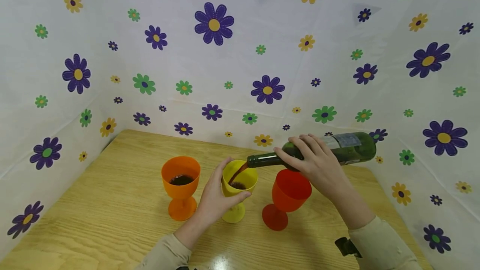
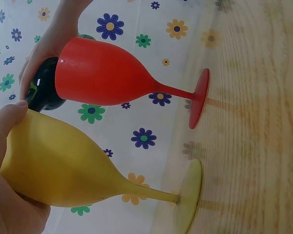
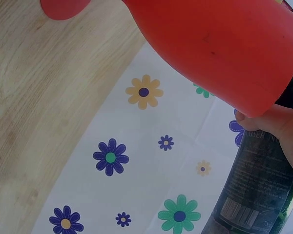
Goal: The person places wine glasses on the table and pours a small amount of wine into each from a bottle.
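A green glass wine bottle (image 1: 346, 148) lies tilted in my right hand (image 1: 316, 161), whose fingers grip it around the shoulder. From its mouth a dark reddish-brown liquid (image 1: 238, 172) streams into a yellow goblet (image 1: 240, 175), which has some dark liquid at the bottom. My left hand (image 1: 219, 195) holds the yellow goblet's bowl between thumb and fingers; its foot appears to stand on the table. Under the bottle's shoulder stands a red goblet (image 1: 290, 195). In the right wrist view the bottle's back label (image 3: 251, 190) shows a barcode.
An orange goblet (image 1: 181, 186) with dark liquid inside stands left of my left hand. All stand on a light wooden table (image 1: 112, 203). A white cloth (image 1: 168, 61) printed with purple, green and yellow flowers rises behind the table and at both sides.
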{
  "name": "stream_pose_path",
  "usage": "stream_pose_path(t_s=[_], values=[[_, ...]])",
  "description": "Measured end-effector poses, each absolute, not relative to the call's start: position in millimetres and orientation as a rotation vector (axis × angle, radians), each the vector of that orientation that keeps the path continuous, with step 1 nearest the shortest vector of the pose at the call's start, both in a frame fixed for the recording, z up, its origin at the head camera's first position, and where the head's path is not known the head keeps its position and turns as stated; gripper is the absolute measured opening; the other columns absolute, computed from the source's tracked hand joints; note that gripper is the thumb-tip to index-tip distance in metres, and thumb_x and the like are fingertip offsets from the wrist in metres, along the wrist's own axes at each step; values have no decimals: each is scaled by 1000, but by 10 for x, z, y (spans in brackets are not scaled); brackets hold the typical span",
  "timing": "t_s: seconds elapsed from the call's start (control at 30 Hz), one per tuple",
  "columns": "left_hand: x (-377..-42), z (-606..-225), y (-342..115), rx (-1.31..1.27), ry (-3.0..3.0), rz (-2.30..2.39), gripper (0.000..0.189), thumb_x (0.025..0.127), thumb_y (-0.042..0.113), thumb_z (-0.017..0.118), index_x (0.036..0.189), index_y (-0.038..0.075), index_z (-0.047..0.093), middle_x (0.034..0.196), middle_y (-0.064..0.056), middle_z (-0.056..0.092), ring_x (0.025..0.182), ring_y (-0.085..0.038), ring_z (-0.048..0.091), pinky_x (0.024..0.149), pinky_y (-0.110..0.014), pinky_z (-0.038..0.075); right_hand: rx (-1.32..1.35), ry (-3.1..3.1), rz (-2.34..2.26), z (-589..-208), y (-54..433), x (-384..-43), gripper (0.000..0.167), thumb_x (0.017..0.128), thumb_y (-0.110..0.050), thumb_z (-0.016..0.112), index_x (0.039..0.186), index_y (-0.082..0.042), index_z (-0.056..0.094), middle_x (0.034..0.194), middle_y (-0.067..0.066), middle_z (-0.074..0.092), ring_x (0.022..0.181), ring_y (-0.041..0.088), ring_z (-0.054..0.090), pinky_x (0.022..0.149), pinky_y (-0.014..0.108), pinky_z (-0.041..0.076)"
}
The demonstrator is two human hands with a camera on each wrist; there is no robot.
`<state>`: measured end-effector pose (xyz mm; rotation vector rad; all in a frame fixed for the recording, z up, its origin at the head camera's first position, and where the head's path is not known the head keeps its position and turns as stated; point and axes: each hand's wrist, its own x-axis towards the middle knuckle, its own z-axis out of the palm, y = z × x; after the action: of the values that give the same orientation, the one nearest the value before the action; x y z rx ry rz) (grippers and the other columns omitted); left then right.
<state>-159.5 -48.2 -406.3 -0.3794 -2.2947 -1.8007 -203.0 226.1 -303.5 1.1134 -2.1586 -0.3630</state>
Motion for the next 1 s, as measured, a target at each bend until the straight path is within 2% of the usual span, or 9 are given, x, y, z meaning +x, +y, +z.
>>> stream_pose_path(t_s=[0.73,0.87,1.0], values=[[-1589,-4064,-487,-383,-2306,-1790,93,72,41,83,147,30,30,147,1,37,132,-23,38,106,-52,31,1112,-2190,-372,-3034,2257,-2013,88,69,14,76,142,-26,46,130,19,48,119,40,44,105,52,33],[-1593,-4063,-487,-375,-2313,-1786,93,72,39,84,147,30,30,146,1,38,131,-23,39,107,-52,31,1131,-2195,-366,-3023,2261,-2033,86,68,4,82,141,-26,47,130,19,48,117,40,45,102,52,36],[-1596,-4061,-486,-373,-2313,-1792,93,71,38,84,147,30,30,146,0,38,131,-22,40,107,-52,30,1145,-2224,-350,-3005,2275,-2057,91,62,-11,90,141,-26,47,131,18,47,118,39,44,100,52,39]])
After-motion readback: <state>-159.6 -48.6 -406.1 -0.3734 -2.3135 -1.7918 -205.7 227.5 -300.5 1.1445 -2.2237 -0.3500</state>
